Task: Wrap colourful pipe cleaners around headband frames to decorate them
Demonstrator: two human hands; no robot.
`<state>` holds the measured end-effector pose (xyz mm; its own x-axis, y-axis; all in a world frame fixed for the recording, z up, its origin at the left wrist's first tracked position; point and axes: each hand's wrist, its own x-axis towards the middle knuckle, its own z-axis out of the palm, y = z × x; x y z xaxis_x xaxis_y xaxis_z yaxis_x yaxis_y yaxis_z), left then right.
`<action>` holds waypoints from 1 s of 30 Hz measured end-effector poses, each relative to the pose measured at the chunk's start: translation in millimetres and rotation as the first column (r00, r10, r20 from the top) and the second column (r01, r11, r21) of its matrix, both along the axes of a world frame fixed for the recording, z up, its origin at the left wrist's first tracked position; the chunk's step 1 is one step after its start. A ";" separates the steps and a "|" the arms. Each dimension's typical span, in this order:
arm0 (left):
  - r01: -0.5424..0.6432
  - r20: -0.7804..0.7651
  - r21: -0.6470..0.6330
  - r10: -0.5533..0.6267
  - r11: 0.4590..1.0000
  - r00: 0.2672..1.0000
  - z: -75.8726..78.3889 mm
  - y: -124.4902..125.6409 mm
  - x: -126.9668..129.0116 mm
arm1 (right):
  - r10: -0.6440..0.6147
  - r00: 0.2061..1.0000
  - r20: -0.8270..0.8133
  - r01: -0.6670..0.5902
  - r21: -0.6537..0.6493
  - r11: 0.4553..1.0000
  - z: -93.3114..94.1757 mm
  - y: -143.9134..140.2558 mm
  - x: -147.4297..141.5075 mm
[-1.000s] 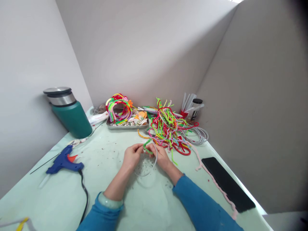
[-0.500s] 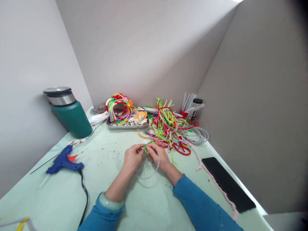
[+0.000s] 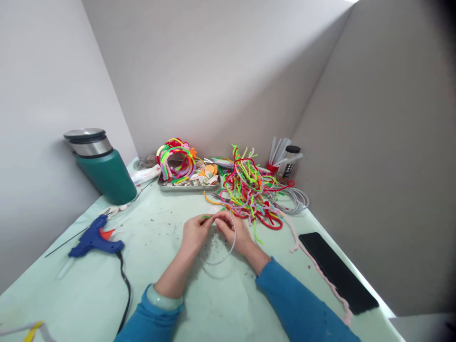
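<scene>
Both hands meet low over the table. My left hand (image 3: 195, 233) is closed in a pinch, and a short bit of green pipe cleaner (image 3: 205, 217) shows above its fingers. My right hand (image 3: 235, 231) has its thumb and bent fingers against the left fingertips. A pale grey cord (image 3: 234, 240) curves over the right fingers and loops down below the hands. Its ends are hidden at the fingers. Just behind the hands lies a tangled heap of coloured pipe cleaners (image 3: 249, 183).
A metal tray (image 3: 188, 188) holds buttonlike pieces and colourful pipe-cleaner rings (image 3: 178, 161). At left are a green bottle (image 3: 107, 171) and a blue glue gun (image 3: 94, 237) with its cable. Coiled grey cord (image 3: 297, 202), a black-lidded jar (image 3: 290, 161) and a black phone (image 3: 338, 273) stand or lie right.
The green pipe cleaner, earlier visible between both hands, now shows only above my left fingers. My right fingers have shifted up and left to the left fingertips. The cord loop barely moved.
</scene>
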<state>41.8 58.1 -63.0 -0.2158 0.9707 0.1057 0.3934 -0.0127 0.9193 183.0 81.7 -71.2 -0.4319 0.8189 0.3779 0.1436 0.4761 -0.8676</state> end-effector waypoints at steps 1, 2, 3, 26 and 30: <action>-0.011 0.015 -0.007 0.011 1.000 1.000 -0.2 0.2 0.0 | -0.005 1.000 0.000 0.005 -0.008 1.000 0.7 -0.4 0.1; -0.028 0.019 -0.016 0.028 0.999 0.999 -0.6 0.5 -0.1 | -0.012 1.000 0.005 0.012 -0.014 1.000 1.4 -0.8 0.2; -0.045 0.013 -0.025 0.045 0.999 0.999 -1.2 0.6 -0.3 | -0.022 1.000 0.010 0.022 -0.020 1.000 2.0 -1.0 0.3; 0.192 0.481 -0.251 -0.050 0.949 0.875 9.3 -6.0 5.1 | -0.034 0.989 -0.146 -0.003 -0.250 0.968 -7.3 11.2 2.2; 0.250 0.568 -0.256 -0.064 0.934 0.820 9.4 -5.8 3.9 | 0.012 0.985 -0.174 -0.060 -0.272 0.961 -3.9 8.2 2.5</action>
